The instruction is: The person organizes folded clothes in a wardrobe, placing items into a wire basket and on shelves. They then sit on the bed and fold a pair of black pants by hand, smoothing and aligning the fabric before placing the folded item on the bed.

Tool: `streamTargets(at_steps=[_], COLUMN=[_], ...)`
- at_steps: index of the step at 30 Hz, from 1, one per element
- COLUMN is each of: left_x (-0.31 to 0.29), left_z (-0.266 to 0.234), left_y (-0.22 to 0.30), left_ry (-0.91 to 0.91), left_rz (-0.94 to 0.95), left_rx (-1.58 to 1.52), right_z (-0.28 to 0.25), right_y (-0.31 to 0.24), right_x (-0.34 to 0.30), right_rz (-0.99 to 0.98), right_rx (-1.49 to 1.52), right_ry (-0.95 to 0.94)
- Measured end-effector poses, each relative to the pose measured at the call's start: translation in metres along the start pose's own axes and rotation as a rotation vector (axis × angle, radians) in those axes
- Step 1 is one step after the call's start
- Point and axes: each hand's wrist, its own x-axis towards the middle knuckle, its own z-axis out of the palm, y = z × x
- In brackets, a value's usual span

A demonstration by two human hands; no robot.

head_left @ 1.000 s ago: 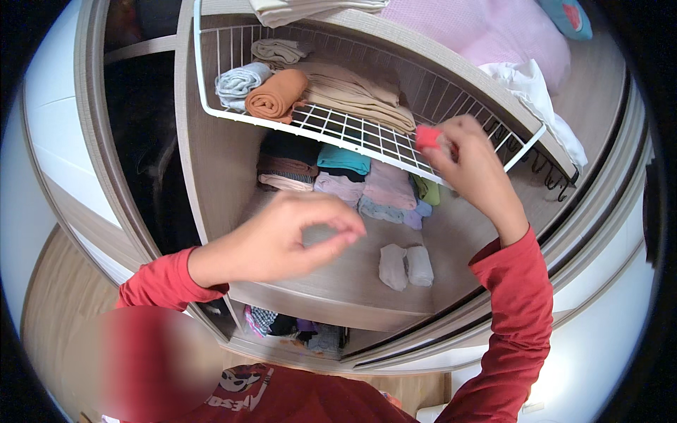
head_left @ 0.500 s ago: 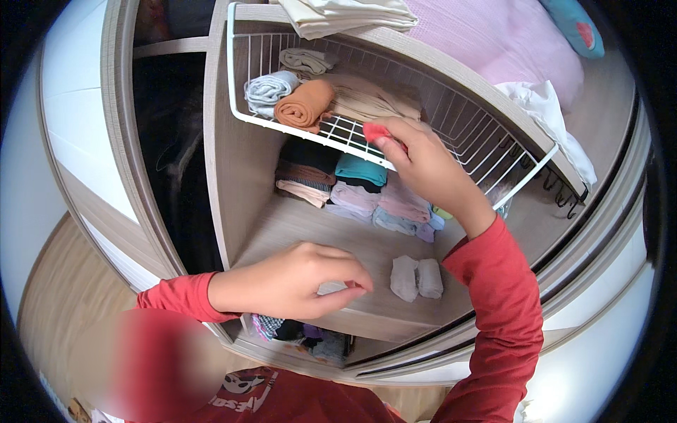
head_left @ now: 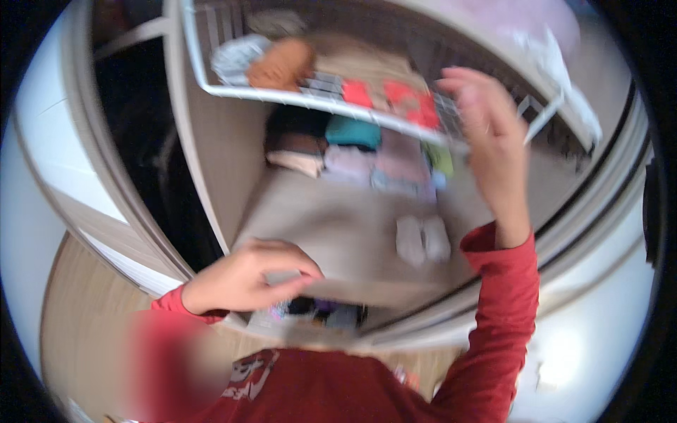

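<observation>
My right hand [head_left: 491, 134] is raised at the right part of a white wire basket [head_left: 310, 103], holding nothing, its blurred fingers apart. Beside it in the basket lies a bright red cloth [head_left: 423, 111], spread out with a brownish patch in the middle; its kind is too smeared to tell. A rolled orange garment [head_left: 281, 65], a pale blue-grey roll [head_left: 238, 60] and folded tan cloth [head_left: 363, 55] share the basket. Lower left, my left hand [head_left: 247, 276] hovers above the shelf's front, thumb and fingertips nearly together around a bare gap.
Under the basket, folded clothes stand in stacks, with a teal one [head_left: 352, 132] on top. Two white rolls [head_left: 423, 240] lie on the wooden shelf [head_left: 317, 225]. Dark clothes hang in the left compartment [head_left: 137, 141]. White cloth [head_left: 557, 77] drapes over the upper right edge.
My right hand has let go of the red cloth and moved right; the cloth now lies in the basket. My left hand appears further left and lower. The whole view has shifted.
</observation>
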Motion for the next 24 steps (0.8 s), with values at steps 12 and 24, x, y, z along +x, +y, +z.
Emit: streamTargets(at_steps=[12,24], left_x=[-0.028,-0.018], left_z=[0.043,0.078], left_y=[-0.044,-0.045], left_ry=[0.007,-0.144], left_rz=[-0.242,-0.231], left_rx=[-0.214,-0.29], right_z=[-0.04,0.024], right_y=[0.104,0.164], right_x=[-0.286,-0.347], right_rz=[0.806,1.309], right_rx=[-0.34,-0.411], right_ry=[-0.481,-0.395])
